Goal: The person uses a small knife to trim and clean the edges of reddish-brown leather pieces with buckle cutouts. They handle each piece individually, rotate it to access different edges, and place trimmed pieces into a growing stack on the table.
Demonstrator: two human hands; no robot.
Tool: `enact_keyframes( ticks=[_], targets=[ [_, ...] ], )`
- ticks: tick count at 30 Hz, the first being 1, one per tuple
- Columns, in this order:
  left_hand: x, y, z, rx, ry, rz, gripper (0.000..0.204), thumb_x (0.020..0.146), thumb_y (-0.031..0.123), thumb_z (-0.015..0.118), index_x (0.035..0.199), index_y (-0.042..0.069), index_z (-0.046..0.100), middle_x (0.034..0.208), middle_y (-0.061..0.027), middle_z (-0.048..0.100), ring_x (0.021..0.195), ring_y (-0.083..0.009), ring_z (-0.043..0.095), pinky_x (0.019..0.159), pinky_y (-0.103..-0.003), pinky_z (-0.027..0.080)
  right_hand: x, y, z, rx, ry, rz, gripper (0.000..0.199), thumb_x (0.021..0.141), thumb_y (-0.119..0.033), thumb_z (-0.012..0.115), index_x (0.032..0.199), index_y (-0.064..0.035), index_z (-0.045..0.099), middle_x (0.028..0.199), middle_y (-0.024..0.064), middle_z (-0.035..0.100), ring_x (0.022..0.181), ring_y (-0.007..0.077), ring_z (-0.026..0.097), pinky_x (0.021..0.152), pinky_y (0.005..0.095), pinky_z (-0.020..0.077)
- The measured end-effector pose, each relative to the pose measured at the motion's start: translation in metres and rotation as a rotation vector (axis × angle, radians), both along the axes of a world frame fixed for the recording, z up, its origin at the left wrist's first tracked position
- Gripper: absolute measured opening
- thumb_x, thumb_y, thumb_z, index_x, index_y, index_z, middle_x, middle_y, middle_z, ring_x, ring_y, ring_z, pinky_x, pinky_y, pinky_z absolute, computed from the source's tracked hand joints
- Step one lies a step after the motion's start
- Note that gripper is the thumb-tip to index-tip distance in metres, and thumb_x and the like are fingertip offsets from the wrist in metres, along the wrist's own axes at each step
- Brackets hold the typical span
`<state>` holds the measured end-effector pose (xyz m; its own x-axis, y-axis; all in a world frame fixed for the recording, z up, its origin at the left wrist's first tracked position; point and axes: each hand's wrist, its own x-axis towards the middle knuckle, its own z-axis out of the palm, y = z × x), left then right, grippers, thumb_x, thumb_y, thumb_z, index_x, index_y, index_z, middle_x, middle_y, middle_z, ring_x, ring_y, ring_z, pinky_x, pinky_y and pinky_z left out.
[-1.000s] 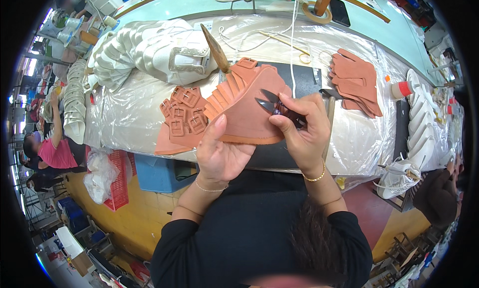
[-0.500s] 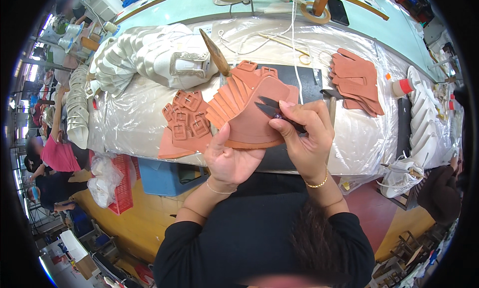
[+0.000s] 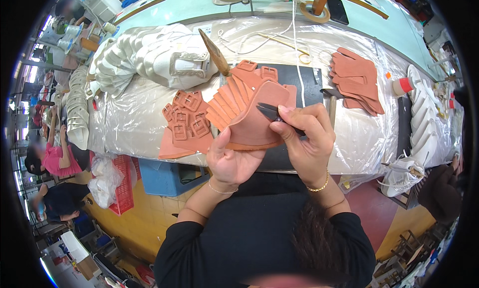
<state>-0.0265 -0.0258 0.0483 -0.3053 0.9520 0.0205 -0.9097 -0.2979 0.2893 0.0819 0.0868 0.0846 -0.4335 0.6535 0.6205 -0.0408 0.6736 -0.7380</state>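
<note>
My left hand [image 3: 233,160] supports a reddish-brown leather piece [image 3: 257,126] from below, its thumb against the left edge and its other fingers under the lower edge. Between the thumb and fingers of my right hand [image 3: 312,138] is a pair of black thread snips [image 3: 268,111]. The blades lie over the leather, pointing left, nearly closed together. Beside and behind this piece, more strips [image 3: 227,101] fan out in overlapping layers. Leather straps with covered buckles [image 3: 187,118] are piled to the left of it.
A stack of cut leather pieces [image 3: 357,81] lies at right, near a red-and-white thread spool [image 3: 403,86]. White shoe uppers [image 3: 149,56] line the back left. A pointed wooden tool [image 3: 214,52] stands behind the leather. Below the table are a blue stool [image 3: 162,178] and a red basket [image 3: 122,183].
The snips' blades have come closer together, and their tips have shifted slightly over the leather. Both hands have barely moved. At far left, people in the background have changed posture.
</note>
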Motion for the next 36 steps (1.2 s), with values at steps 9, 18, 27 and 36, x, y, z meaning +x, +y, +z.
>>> enact_keyframes(
  ticks=[9,18,27,36],
  targets=[
    [-0.004,-0.001,0.003,-0.072,0.069,0.017,0.065,0.095,0.044,0.039,0.148,0.007,0.028,0.150,-0.0154,0.033,0.139,-0.0329,0.032,0.115,-0.053,0.023,-0.001,0.001,0.002,-0.083,0.044,0.036,0.023,0.070,-0.002,0.081,0.090,-0.0023,0.070,0.079,0.0062,0.061,0.068,0.0161,0.063,0.058,0.0265,0.0504],
    [-0.013,-0.005,0.006,-0.006,-0.095,0.036,0.061,0.098,0.045,0.037,0.148,0.011,0.031,0.152,-0.0107,0.032,0.140,-0.0320,0.030,0.114,-0.054,0.024,0.012,0.028,-0.019,-0.412,0.246,0.009,0.046,0.080,-0.030,0.079,0.108,-0.0008,0.058,0.090,-0.0009,0.047,0.059,0.0027,0.042,0.051,0.0172,0.0352],
    [-0.016,0.004,0.007,-0.011,0.163,0.158,0.078,0.090,0.054,0.050,0.147,0.006,0.026,0.145,-0.0179,0.038,0.133,-0.0329,0.040,0.108,-0.053,0.035,0.017,0.027,-0.023,-1.189,0.153,0.455,0.022,0.088,-0.024,0.071,0.097,-0.0047,0.064,0.067,-0.0084,0.048,0.052,-0.0001,0.033,0.045,0.0177,0.0251],
    [0.008,0.002,0.012,-0.426,0.697,0.217,0.035,0.091,0.006,0.062,0.125,-0.002,0.054,0.117,-0.0076,0.061,0.106,-0.0127,0.057,0.090,-0.026,0.045,0.008,0.012,-0.016,-0.577,0.031,0.239,0.045,0.085,-0.019,0.075,0.115,-0.0017,0.047,0.099,0.0041,0.051,0.085,0.0094,0.053,0.073,0.0199,0.0450]
  ],
)
